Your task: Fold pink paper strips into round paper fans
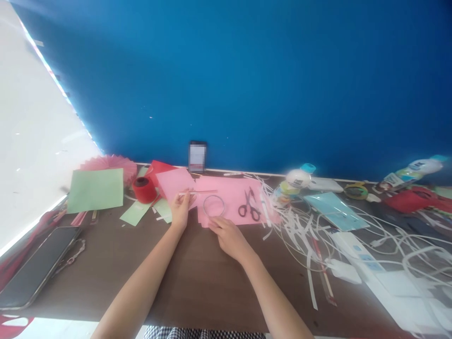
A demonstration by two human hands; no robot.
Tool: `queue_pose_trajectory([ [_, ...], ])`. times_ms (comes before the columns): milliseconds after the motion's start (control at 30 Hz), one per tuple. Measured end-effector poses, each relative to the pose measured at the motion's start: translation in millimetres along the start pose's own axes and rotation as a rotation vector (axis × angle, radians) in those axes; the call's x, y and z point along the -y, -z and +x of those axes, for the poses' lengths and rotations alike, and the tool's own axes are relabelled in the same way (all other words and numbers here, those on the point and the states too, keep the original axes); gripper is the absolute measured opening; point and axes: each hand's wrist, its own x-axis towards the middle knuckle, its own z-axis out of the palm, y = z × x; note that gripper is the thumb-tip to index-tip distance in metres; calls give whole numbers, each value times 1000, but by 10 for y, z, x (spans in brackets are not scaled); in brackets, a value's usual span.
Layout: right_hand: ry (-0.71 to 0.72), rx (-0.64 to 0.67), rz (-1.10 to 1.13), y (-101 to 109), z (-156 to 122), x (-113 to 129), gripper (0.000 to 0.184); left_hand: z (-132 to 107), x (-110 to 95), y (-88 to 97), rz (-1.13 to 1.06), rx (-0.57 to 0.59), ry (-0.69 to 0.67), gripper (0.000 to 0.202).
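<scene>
My left hand (181, 207) is closed with a thin pencil-like stick (205, 191) pinched at the fingertips, pointing right over pink paper. Just to the right, my right hand (226, 231) pinches the near edge of a thin grey ring (213, 196). The ring is over a pink paper sheet (233, 186); I cannot tell whether it touches the sheet. Black-handled scissors (250, 207) lie partly open on this sheet, right of the ring. A second pink sheet (174, 180) is behind my left hand.
On the left are a red thread spool (144, 189), green paper (95, 189), a pink folded fan (109, 162) and a large phone (35, 268). A small phone (197, 157) leans on the blue wall. White cables, paper strips and a glue bottle (294, 183) crowd the right.
</scene>
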Motion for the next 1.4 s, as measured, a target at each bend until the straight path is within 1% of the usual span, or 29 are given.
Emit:
queue_pose_trajectory([
  [100, -11, 22, 12, -8, -18, -19, 48, 0, -11, -1, 4, 1, 4, 28],
  [267, -30, 24, 44, -23, -31, -34, 51, 7, -6, 5, 1, 10, 3, 27],
  [467, -38, 31, 38, -28, -25, -25, 48, 19, 21, 22, 8, 13, -4, 27],
  [567, -30, 27, 31, -38, -31, -18, 51, 16, 22, 20, 11, 16, -8, 27],
  [733, -59, 55, -6, -90, -14, 21, 52, 13, 20, 15, 9, 13, 3, 27],
  [800, -79, 57, 25, -117, 3, 19, 53, 10, 17, 11, 11, 12, 13, 27],
  [900, -135, 8, 198, -143, 19, -37, 54, 1, 5, 1, 15, 20, 18, 28],
  [967, -218, -81, 383, -141, 21, -97, 53, -4, -5, -7, 18, 20, 17, 27],
  [1067, -401, -219, 654, -104, 24, -177, 41, -8, -17, -13, 24, 16, 13, 27],
  [1167, -550, -292, 943, -51, 32, -219, 27, -8, -20, -14, 25, 20, 12, 27],
  [1233, -628, -326, 1180, -24, 35, -234, 21, -7, -17, -15, 26, 23, 15, 28],
  [1300, -674, -348, 1384, -9, 35, -248, 19, -6, -10, -15, 30, 21, 16, 28],
  [1333, -680, -353, 1452, -5, 33, -256, 18, -6, -7, -15, 32, 19, 14, 28],
  [1400, -672, -359, 1520, -1, 32, -271, 18, -4, 0, -12, 33, 17, 7, 28],
])
